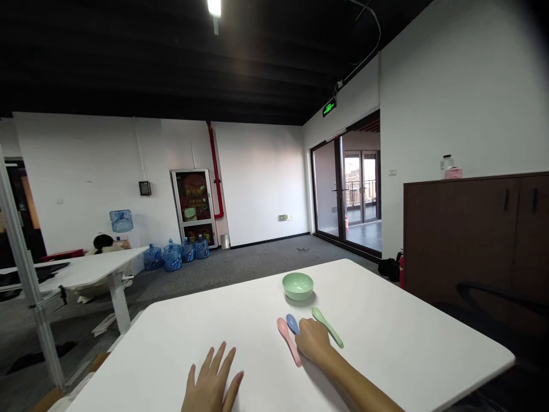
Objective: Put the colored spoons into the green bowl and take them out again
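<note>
My left hand [211, 380] lies at the near edge of the white table [398, 326], its fingers spread and nothing in it. My right hand [313, 340] sits over the handle of a small blue plastic spoon [292, 323], which disappears beneath my fingers. Whether those fingers grip it is hidden. A pink plastic spoon [288, 340] lies just left of that hand, and a green plastic spoon [326, 326] lies just right of it. Beyond them stands a pale green bowl [298, 285].
A dark brown cabinet [467, 240] stands to the right, with a black chair [493, 303] near the table's right side. A second white table [72, 270] stands left, beside a metal post [30, 269]. A seated person [103, 245] and several water jugs [174, 256] are farther away.
</note>
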A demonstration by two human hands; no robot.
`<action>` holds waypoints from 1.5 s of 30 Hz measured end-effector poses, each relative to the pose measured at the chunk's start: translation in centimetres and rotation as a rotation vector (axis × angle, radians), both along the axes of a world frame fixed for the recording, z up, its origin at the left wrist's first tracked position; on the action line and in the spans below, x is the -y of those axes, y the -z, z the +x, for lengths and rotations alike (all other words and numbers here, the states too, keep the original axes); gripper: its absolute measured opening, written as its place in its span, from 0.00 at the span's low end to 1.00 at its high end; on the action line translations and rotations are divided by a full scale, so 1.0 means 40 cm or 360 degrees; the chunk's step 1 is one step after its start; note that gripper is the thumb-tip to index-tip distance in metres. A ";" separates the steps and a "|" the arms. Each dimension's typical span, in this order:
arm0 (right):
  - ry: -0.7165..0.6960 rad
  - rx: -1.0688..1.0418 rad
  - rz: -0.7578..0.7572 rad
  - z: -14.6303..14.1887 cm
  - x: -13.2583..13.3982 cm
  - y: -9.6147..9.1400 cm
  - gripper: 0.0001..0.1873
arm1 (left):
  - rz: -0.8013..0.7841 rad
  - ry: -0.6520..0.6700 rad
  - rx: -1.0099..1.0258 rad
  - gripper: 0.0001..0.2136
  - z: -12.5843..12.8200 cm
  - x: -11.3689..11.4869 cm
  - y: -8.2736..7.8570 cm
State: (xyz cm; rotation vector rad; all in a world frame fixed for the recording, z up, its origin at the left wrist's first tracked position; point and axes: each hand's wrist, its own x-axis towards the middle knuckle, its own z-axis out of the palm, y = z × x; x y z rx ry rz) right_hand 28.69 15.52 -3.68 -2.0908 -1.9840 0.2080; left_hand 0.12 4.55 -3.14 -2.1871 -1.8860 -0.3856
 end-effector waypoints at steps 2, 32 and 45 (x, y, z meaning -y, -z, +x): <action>-0.0005 -0.0005 0.0001 0.005 0.006 -0.003 0.14 | -0.0004 -0.0004 -0.0018 0.24 0.001 0.000 -0.004; 0.0340 0.0184 -0.0060 0.449 -0.120 0.028 0.18 | -0.0084 -0.0037 -0.0026 0.25 0.025 0.001 -0.019; 0.0332 0.0199 -0.0044 0.453 -0.108 0.025 0.17 | -0.0030 -0.0016 0.0034 0.24 0.021 0.000 -0.001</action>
